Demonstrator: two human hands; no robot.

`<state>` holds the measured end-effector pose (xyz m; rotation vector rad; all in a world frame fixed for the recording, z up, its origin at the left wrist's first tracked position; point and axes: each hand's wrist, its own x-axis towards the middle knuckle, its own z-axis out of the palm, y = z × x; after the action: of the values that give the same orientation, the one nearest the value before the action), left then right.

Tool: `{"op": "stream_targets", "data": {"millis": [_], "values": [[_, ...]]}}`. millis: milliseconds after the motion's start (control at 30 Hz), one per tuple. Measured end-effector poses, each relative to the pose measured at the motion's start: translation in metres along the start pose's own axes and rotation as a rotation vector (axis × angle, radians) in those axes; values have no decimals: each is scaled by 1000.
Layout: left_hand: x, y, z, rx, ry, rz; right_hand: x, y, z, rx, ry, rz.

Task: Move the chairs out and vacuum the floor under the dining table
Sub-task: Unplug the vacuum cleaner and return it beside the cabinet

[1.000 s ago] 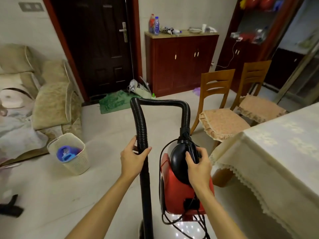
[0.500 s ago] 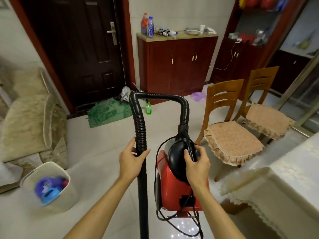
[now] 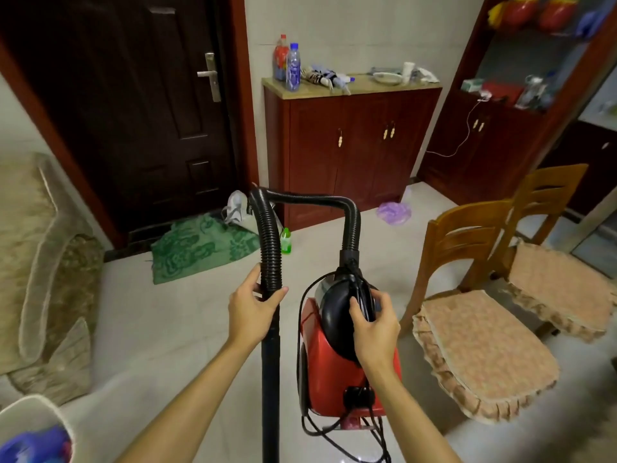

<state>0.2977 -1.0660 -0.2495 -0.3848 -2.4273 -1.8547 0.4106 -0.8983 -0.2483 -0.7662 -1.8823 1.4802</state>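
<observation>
A red and black vacuum cleaner [image 3: 334, 372] hangs in front of me above the tiled floor. My right hand [image 3: 375, 324] grips its black top handle. A ribbed black hose [image 3: 270, 242] arches from the vacuum's top over to a straight black tube [image 3: 269, 379], and my left hand [image 3: 253, 309] is wrapped around the hose where it meets the tube. Two wooden chairs stand to the right, each with a peach cushion: the near chair [image 3: 467, 329] and the far chair [image 3: 554, 262]. The dining table is out of view.
A dark door [image 3: 133, 111] with a green mat [image 3: 203, 248] is ahead. A red-brown cabinet [image 3: 347, 142] carries bottles. A green bottle [image 3: 285, 241] and a purple bag [image 3: 394, 212] lie on the floor. A sofa [image 3: 36, 262] and a white basket [image 3: 36, 432] are left.
My view has turned right and moved forward: the table has slid out of the frame, the chairs and cabinet appear closer. Both hands keep the same grip on the vacuum.
</observation>
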Motion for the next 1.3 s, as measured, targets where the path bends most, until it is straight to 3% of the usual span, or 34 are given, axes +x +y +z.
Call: {"op": "stream_targets", "data": {"millis": [233, 833, 1300], "values": [[129, -4, 53, -33, -38, 1, 131, -3, 41, -16, 71, -33], [475, -49, 222, -150, -391, 59, 435, 18, 148, -76, 438, 37], [651, -50, 466, -123, -527, 55, 686, 84, 119, -78, 543, 95]]}}
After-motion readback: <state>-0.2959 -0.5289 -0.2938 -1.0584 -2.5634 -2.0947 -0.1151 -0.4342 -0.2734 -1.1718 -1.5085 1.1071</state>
